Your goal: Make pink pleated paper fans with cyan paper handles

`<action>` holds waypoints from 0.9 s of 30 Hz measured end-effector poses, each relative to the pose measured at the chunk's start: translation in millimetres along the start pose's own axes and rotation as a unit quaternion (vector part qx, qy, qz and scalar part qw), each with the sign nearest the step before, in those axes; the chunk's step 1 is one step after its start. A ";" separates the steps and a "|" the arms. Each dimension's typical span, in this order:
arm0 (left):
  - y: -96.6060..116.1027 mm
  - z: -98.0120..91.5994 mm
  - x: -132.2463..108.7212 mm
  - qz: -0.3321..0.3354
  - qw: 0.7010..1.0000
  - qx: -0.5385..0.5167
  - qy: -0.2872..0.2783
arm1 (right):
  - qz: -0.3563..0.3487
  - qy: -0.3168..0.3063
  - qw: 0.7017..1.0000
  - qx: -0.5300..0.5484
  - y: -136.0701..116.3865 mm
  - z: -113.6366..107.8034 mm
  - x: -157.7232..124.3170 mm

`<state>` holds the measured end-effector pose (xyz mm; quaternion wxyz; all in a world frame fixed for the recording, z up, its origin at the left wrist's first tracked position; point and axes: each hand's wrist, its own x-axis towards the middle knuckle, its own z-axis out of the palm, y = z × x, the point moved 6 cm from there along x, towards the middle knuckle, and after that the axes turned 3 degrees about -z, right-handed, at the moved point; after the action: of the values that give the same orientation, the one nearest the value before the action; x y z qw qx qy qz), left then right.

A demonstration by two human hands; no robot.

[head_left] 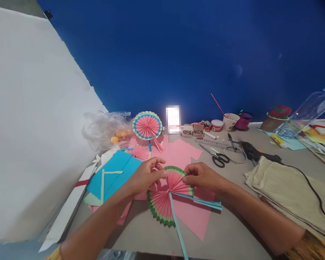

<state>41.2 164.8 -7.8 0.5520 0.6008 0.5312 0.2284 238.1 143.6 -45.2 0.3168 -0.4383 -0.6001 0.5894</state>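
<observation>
A pleated pink paper fan [180, 184] with a green edge is partly spread in front of me. Two long light-blue paper strips run from its centre, one to the right and one toward me. My right hand [202, 176] pinches the fan's upper right edge between thumb and fingers. At the upper left edge, the thumb of my left hand [150, 175] rests on the pleats, its fingers curled; some fingertips are hidden. Pink paper sheets [199, 216] lie under the fan. Left of my left hand are blue sheets [115, 171] with pale green strips.
A finished round fan [147, 125] stands behind, near a plastic bag [105, 126]. Scissors [218, 157], a ruler [213, 143], a glue gun [256, 151] with its cable and a folded cloth [281, 195] lie rightward. Cups [230, 122] and a bottle [306, 112] stand along the wall.
</observation>
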 end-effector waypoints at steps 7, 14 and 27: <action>-14.5 0.7 12.5 -0.063 0.995 -0.080 -0.018 | 0.004 0.022 0.999 -0.038 -8.6 -6.1 -3.0; -24.4 -12.0 18.1 -0.065 0.985 -0.155 0.036 | 0.032 0.045 0.997 -0.046 -2.4 -11.5 -0.5; -24.6 -18.6 25.0 -0.009 0.988 -0.126 0.089 | 0.089 0.021 0.996 -0.003 4.9 -6.9 -2.5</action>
<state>23.9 190.6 -32.5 0.5757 0.4990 0.5507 0.3408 246.0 143.9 -49.0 0.2743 -0.5034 -0.5538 0.6038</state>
